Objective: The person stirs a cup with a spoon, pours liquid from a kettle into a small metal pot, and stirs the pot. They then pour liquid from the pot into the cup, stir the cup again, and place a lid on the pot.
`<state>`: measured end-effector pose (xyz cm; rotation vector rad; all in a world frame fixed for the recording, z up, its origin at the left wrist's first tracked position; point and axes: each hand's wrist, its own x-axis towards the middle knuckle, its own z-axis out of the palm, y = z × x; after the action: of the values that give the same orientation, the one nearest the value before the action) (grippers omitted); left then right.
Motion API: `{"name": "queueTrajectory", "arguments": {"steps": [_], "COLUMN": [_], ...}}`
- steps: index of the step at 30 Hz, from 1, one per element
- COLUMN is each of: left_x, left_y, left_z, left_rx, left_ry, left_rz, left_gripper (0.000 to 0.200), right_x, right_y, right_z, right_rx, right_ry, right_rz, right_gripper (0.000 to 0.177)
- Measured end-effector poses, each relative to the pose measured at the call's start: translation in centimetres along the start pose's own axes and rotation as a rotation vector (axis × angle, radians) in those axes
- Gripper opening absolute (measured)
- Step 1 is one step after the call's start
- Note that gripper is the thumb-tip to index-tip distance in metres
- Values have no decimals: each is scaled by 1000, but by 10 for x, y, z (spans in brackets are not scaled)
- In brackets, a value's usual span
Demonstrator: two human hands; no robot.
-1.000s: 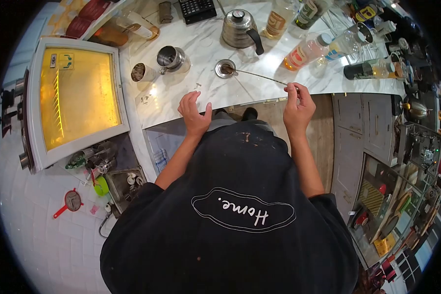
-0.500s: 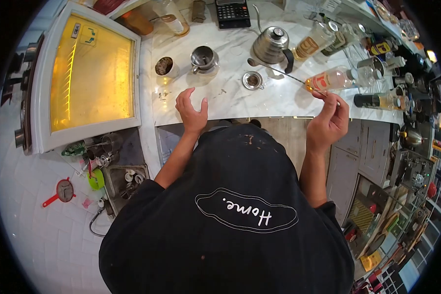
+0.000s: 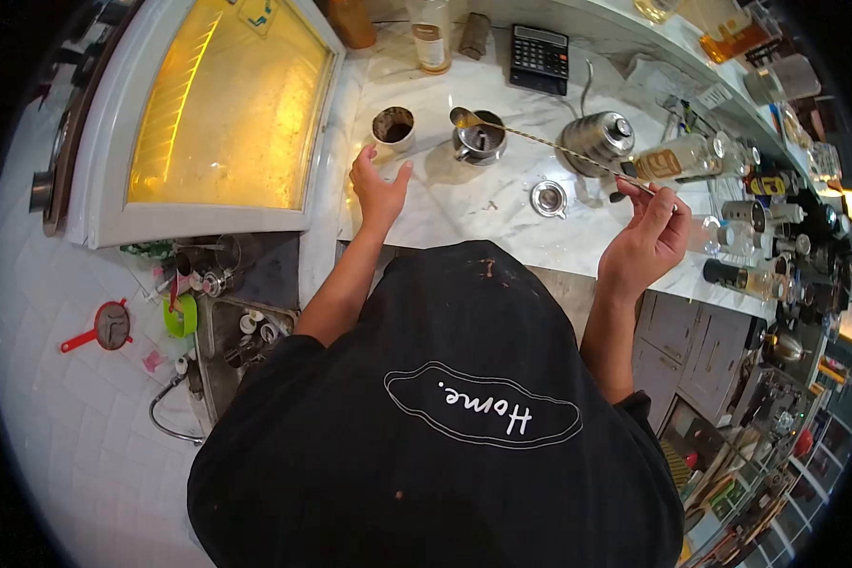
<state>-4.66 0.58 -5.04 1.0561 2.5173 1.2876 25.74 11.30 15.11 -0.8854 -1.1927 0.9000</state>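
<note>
The one long spoon (image 3: 549, 147) lies slanted in the air above the marble counter (image 3: 483, 222). Its bowl hangs over the rim of the single steel jug (image 3: 483, 142), and its handle end is pinched between the thumb and fingertips of the right hand (image 3: 648, 237). Gripping the far tip likely lets the bowl reach the jug while the hand stays back near the counter's edge, clear of the one gooseneck kettle (image 3: 596, 137) under the shaft. The left hand (image 3: 377, 189) holds nothing. Its fingers are spread wide and raised just beside the one white cup (image 3: 393, 125), which has something brown inside; whether they touch the cup cannot be told. One small metal dish (image 3: 548, 198) sits between jug and right hand, within reach of both. Further back lies one calculator (image 3: 540, 45). Several bottles (image 3: 677, 156) crowd the right end, too overlapped to count. A yellow-lit cabinet (image 3: 227, 104) stands on the left.
</note>
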Motion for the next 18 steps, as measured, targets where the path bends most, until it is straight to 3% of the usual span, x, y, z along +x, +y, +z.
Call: {"name": "queueTrajectory", "arguments": {"steps": [2, 6, 9, 14, 18], "left_x": [20, 44, 57, 69, 58], "left_y": [-13, -10, -7, -14, 34], "left_z": [6, 18, 23, 38, 9], "left_rx": [67, 144, 98, -136, -405], "left_ry": [-32, -29, -74, -27, -107], "left_rz": [-26, -82, -95, 63, 53], "left_gripper": [100, 107, 104, 92, 88], "right_x": [0, 1, 1, 2, 3], "right_y": [4, 14, 16, 15, 10], "right_z": [14, 36, 50, 68, 75], "right_rx": [20, 57, 55, 54, 26], "right_ry": [-30, -92, -120, -163, -222], "right_rz": [26, 53, 73, 36, -12], "right_gripper": [21, 21, 20, 17, 14]}}
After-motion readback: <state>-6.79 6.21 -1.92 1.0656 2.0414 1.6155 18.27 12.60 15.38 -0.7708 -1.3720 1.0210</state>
